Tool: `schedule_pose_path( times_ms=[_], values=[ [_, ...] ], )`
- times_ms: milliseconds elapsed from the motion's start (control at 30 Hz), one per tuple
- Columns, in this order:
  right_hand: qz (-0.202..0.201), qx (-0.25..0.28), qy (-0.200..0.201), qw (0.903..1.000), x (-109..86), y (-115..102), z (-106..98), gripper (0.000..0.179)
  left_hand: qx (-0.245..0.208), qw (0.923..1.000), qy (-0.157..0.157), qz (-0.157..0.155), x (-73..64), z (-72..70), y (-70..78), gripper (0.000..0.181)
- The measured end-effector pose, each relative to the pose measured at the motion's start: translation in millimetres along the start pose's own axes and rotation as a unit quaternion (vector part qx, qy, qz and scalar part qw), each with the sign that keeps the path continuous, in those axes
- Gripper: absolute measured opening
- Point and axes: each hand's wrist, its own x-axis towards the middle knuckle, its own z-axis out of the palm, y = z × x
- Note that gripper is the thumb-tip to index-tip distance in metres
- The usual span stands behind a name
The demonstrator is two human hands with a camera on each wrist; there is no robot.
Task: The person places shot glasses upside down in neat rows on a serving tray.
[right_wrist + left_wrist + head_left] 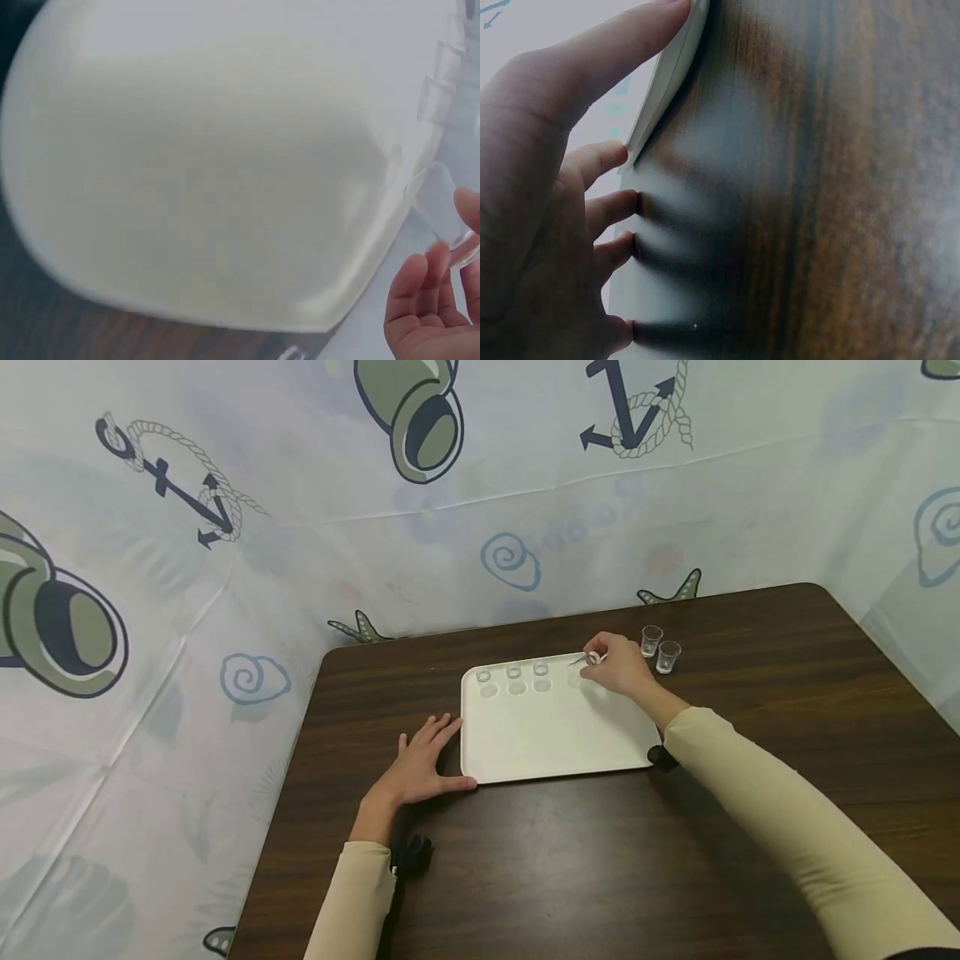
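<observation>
My right hand point(617, 667) pinches a clear shot glass point(439, 202) by its base end, tilted over the far right part of a white tray point(555, 735). Three more clear glasses stand in a row along the tray's far side: one at the left point(486, 683), another in the middle point(515, 680) and the third point(541, 677) nearest the right hand. They look upside down. My left hand point(420, 764) lies spread at the tray's left end, its thumb at the near corner and a fingertip at the rim.
Two clear shot glasses, one behind point(651, 641) and one in front point(667, 657), stand upright on the dark wooden table point(600, 860), just right of the tray. A printed cloth point(450, 552) hangs behind the table's far edge.
</observation>
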Motion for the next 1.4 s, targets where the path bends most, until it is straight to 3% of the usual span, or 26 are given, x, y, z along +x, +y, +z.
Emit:
schedule_pose_path(
  times_ms=[400, 533, 867, 1400],
  values=[
    [-0.06, -0.005, 0.012, 0.9981, 4.0, -4.4, 24.0, 0.036, 0.001, 1.0, 0.006, 0.008, 1.5, -0.1, 2.1, 0.109],
    [-0.074, -0.005, 0.0, 0.9972, 5.9, -5.2, 29.5, 0.037, -0.001, 1.0, 0.002, 0.005, 0.1, -0.5, 3.4, 0.109],
    [-0.082, -0.018, -0.011, 0.9965, 4.7, -10.2, 33.8, 0.04, 0.007, 1.0, 0.001, 0.003, 0.5, 0.6, 2.7, 0.109],
    [-0.072, -0.025, -0.022, 0.9968, 5.3, -7.7, 22.8, 0.048, 0.007, 1.0, 0.002, -0.003, 0.8, 2.0, -0.9, 0.11]
  ],
)
